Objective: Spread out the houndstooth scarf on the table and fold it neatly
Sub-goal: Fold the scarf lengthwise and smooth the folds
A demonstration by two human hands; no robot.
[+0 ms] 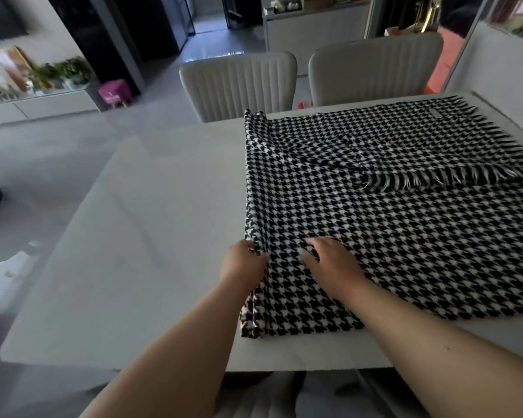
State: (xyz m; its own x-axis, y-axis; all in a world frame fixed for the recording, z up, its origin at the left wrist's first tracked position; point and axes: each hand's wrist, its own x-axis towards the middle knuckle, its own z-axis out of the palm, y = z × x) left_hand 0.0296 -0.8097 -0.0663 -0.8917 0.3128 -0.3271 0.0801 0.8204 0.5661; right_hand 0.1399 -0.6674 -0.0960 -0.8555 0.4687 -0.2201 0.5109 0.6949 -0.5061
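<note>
The black-and-white houndstooth scarf [405, 230] lies in folded layers over the right half of the white table [139, 236]. Its folded edge runs down the middle of the table, and fringed ends lie at the far right and across the top layer. My left hand [242, 262] grips that folded left edge, fingers tucked into the fold. My right hand [332, 263] rests on top of the cloth just to the right, fingers loosely bent and pressing down.
Two pale ribbed chairs [239, 82] [375, 67] stand at the table's far side. A low cabinet with plants [43, 101] and a pink stool [115, 92] are on the floor at the far left. The table's near edge is close to my body.
</note>
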